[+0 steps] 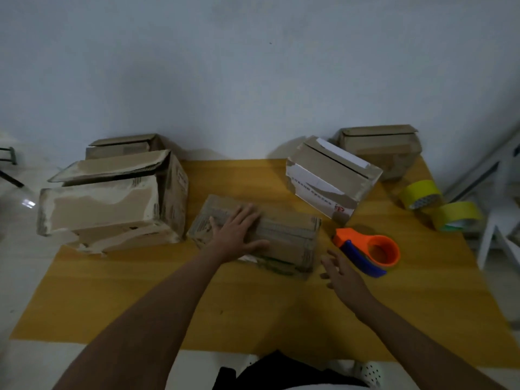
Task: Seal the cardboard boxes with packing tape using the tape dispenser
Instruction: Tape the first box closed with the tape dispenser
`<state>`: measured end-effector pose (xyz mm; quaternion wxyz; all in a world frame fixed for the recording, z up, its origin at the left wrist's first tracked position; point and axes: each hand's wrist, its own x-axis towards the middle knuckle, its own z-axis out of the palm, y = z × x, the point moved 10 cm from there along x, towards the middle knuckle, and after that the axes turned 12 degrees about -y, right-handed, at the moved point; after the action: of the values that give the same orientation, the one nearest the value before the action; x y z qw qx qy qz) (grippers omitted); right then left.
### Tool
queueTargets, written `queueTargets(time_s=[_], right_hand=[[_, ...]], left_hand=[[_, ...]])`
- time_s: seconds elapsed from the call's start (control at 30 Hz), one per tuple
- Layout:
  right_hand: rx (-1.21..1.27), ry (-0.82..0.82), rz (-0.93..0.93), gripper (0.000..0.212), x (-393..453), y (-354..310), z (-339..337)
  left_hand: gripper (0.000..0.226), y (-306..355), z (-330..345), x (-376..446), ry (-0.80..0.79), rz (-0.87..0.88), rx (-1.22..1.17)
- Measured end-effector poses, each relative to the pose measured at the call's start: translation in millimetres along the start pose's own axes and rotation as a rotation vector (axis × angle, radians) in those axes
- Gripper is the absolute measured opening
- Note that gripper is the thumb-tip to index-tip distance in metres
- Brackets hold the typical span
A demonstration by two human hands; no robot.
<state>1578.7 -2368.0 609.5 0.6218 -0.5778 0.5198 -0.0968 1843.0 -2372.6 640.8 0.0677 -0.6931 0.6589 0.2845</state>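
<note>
your left hand (236,232) presses flat on the middle box (254,235); your right hand (342,273), fingers released, hovers near the tape dispenser (368,250). its holder looks bare, so without a roll no tape will feed.

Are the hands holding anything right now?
No. The left hand lies flat on the small cardboard box; the right hand hovers open near the tape dispenser, touching nothing.

Your left hand (239,235) hides part of the middle box's (284,240) top | print on the white-sided box (320,190) is too small for you to read | your right hand (343,277) is motion-blurred | the far-left box (123,146) sits half hidden behind the big torn box (112,204)
</note>
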Motion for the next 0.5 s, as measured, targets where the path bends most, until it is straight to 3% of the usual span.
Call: queueTargets(time_s=[0.17, 0.27, 0.33, 0.4, 0.5], right_hand=[[-0.134, 0.131, -0.109, 0.057, 16, -26, -29], [-0.184, 0.143, -0.163, 0.061, 35, -46, -35], [-0.145, 0.093, -0.166, 0.065, 47, -53, -33], [-0.124, 0.033, -0.125, 0.066, 54, -50, -28], [-0.115, 0.013, -0.096, 0.058, 51, -41, -19]], left_hand=[[0.072, 4, 4, -17, 0.209, -0.019, 0.019], [0.064, -8, 6, -56, 0.499, -0.073, -0.233], [0.059, -29, 10, -83, 0.640, -0.187, -0.532], [0.059, -52, 37, -92, 0.551, -0.361, -0.980], [0.068, -44, 68, -82, 0.364, -0.324, -1.496]])
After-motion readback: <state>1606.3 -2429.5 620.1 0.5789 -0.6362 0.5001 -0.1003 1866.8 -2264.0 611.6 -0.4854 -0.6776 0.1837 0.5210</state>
